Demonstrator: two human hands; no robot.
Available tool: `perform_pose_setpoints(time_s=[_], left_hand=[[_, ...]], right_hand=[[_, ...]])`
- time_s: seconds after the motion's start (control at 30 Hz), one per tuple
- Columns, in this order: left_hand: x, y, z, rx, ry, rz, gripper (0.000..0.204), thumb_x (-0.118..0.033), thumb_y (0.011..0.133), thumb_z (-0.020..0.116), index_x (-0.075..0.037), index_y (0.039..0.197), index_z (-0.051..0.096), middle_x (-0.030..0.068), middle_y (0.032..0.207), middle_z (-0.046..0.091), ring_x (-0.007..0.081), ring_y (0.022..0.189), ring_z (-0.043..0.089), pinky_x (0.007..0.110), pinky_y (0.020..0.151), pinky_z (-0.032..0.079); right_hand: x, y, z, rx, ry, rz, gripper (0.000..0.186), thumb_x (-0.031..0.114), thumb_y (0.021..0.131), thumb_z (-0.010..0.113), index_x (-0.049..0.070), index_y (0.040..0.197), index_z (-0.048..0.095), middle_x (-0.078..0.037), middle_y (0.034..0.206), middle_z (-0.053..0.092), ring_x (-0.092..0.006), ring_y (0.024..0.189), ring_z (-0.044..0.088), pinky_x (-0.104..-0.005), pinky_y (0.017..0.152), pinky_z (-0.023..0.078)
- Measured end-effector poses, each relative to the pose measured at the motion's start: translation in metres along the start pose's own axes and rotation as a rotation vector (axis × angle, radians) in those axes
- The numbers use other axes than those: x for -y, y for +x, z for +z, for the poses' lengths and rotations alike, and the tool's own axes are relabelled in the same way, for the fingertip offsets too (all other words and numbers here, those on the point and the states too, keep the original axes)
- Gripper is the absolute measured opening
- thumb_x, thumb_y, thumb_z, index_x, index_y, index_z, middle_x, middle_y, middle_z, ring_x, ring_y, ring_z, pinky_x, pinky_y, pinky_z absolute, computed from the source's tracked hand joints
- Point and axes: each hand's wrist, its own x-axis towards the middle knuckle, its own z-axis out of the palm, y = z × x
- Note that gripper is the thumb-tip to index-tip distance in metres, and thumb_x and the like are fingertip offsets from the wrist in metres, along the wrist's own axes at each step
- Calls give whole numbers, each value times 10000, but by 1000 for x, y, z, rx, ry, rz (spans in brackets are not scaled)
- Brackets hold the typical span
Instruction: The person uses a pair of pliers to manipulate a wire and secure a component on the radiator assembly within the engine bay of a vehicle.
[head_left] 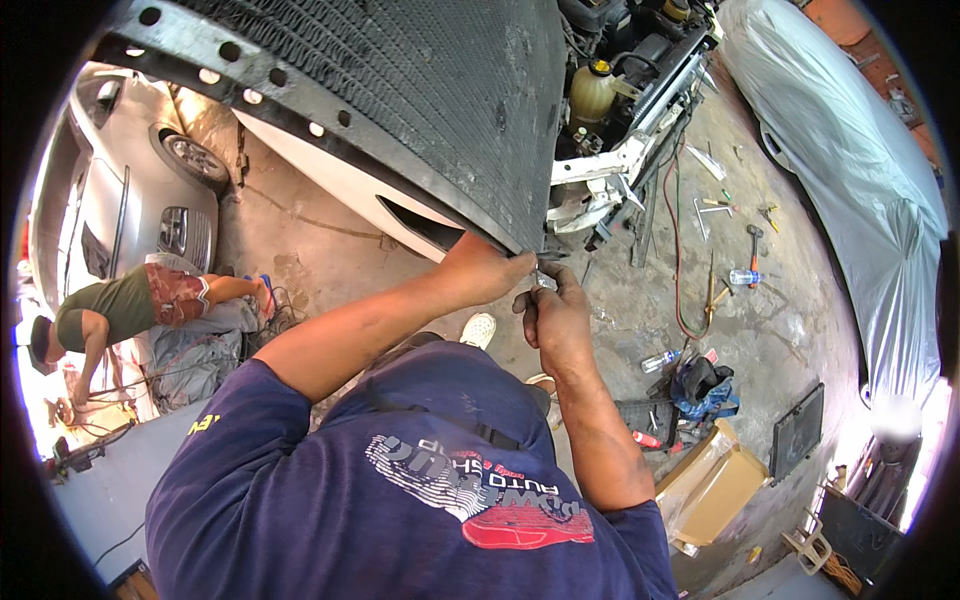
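A large dark panel (450,110) with a finned, mesh-like surface spreads in front of me, with a metal strip full of holes along its left edge. My left hand (487,270) is closed at the panel's near corner, its fingers partly hidden by the edge. Just right of it, my right hand (558,318) has its fingers curled in a pinch below that corner. Something small and shiny (545,281) shows between thumb and finger, too small to name. Under the panel's left side lies a white car body part (330,180) with a dark opening.
An exposed engine bay with a yellow-capped reservoir (592,92) is ahead right. A hammer (754,243), bottle (745,277), red hose (677,250) and cardboard box (712,485) lie on the floor. A covered car (850,170) stands right; a silver car (150,190) and bending person (125,318) are left.
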Motion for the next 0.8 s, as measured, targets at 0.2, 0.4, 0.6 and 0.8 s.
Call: perform_pose_setpoints(time_s=[0.2, 0.4, 0.6, 0.8], left_hand=[[0, 1, 0, -40, 67, 65, 450, -232, 878, 663, 31, 1242, 641, 263, 1209, 691, 410, 1169, 647, 444, 1022, 499], [-1, 1, -3, 7, 53, 13, 486, -331, 933, 704, -13, 1300, 664, 232, 1327, 676, 370, 1260, 627, 420, 1078, 475], [-4, 2, -4, 36, 104, -13, 492, -345, 939, 696, -27, 1313, 660, 224, 1355, 661, 368, 1290, 606, 413, 1096, 459], [-5, 2, -4, 22, 83, 74, 438, -248, 878, 673, 17, 1226, 654, 268, 1239, 682, 419, 1199, 629, 447, 1036, 491]], right_hand=[[-94, 42, -30, -111, -763, -805, 661, -25, 900, 632, 77, 1518, 419, -183, 1046, 714, -378, 797, 721, -448, 647, 571], [-100, 60, -57, -143, -970, -888, 546, 1, 944, 607, 126, 1466, 504, -180, 1015, 687, -421, 797, 707, -509, 670, 562], [-111, 55, -51, -223, -784, -711, 409, 62, 1006, 575, 89, 1413, 554, -224, 1020, 713, -442, 843, 708, -493, 705, 557], [-79, 22, -44, -29, -618, -463, 517, 64, 1026, 543, 36, 1533, 452, -292, 1089, 710, -432, 1011, 721, -454, 877, 550]])
